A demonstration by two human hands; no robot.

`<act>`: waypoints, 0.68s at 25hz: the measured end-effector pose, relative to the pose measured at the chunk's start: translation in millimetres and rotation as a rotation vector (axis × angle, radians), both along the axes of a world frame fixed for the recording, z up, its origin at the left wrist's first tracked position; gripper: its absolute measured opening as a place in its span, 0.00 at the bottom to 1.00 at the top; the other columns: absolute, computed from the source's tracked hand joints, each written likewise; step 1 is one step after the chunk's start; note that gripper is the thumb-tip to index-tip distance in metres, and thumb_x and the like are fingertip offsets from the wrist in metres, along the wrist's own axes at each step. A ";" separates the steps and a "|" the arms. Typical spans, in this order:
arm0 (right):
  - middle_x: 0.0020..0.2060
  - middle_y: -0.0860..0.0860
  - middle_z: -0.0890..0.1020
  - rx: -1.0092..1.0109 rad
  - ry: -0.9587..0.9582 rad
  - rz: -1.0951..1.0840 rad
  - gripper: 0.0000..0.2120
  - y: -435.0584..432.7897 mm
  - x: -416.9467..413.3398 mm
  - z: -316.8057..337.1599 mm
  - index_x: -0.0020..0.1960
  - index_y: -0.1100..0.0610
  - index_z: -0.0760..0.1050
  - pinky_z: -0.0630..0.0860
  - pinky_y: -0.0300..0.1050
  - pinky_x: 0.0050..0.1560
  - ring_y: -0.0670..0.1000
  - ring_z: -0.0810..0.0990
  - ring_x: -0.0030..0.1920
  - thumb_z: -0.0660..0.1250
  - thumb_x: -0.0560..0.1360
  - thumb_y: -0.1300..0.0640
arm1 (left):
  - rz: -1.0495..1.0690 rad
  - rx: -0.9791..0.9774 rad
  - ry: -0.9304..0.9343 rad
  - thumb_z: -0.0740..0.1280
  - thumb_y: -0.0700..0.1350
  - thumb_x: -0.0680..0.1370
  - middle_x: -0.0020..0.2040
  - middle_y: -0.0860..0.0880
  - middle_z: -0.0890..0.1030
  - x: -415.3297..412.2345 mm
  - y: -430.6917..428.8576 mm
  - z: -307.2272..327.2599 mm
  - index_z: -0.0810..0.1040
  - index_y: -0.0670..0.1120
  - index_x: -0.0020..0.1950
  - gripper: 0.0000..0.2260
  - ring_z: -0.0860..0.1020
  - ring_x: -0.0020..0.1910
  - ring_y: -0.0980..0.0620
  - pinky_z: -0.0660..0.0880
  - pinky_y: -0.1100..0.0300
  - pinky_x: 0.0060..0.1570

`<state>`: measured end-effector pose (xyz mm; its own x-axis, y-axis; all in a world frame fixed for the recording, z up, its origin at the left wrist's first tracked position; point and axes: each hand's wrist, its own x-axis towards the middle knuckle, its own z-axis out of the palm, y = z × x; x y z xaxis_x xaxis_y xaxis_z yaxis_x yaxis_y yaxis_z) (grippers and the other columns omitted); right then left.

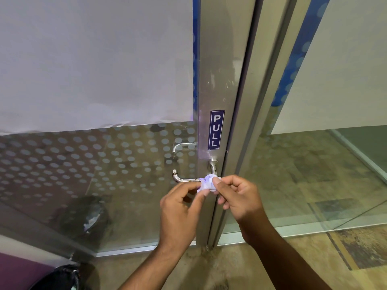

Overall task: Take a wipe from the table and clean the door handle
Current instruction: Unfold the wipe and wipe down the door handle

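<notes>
In the head view, a crumpled white wipe [208,182] was held against the right end of the metal door handle [186,179], below the blue PULL sign [217,129] on the door frame [217,80]. It was pinched by the left hand [180,208] from the left and by the right hand [238,197] from the right, fingers curled. Dotted frosted glass [83,164] was seen behind the handle.

Wipe [208,182] hides door handle [184,179] middle.
</notes>
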<state>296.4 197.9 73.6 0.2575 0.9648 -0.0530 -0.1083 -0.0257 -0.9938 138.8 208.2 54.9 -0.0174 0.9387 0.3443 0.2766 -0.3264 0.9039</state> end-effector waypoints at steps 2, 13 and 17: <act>0.32 0.52 0.82 -0.014 0.006 0.009 0.12 -1.9 3.4 -1.9 0.38 0.52 0.83 0.72 0.39 0.30 0.48 0.76 0.31 0.75 0.78 0.48 | -0.072 -0.255 -0.272 0.79 0.39 0.78 0.46 0.50 0.90 1.7 0.9 2.1 0.90 0.49 0.49 0.04 0.86 0.44 0.53 0.83 0.57 0.46; 0.45 0.58 0.87 -0.008 0.027 0.031 0.10 -12.0 15.2 -8.6 0.46 0.51 0.81 0.78 0.48 0.37 0.53 0.85 0.42 0.74 0.75 0.45 | -0.119 -0.688 -0.718 0.73 0.40 0.81 0.44 0.43 0.86 4.2 -5.2 5.5 0.89 0.49 0.44 0.09 0.84 0.44 0.49 0.81 0.58 0.39; 0.57 0.45 0.83 0.230 -0.516 -0.113 0.13 -18.0 18.1 -12.7 0.58 0.46 0.84 0.76 0.34 0.51 0.46 0.82 0.57 0.75 0.74 0.53 | -0.125 -0.657 -0.679 0.74 0.41 0.80 0.44 0.43 0.87 6.2 -6.8 6.2 0.88 0.47 0.45 0.05 0.82 0.42 0.50 0.79 0.56 0.42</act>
<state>314.4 179.9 60.9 0.2966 0.9016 0.3148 0.4023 0.1810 -0.8974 145.0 201.3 61.2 0.0942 0.9495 -0.2994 -0.3776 0.3123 0.8717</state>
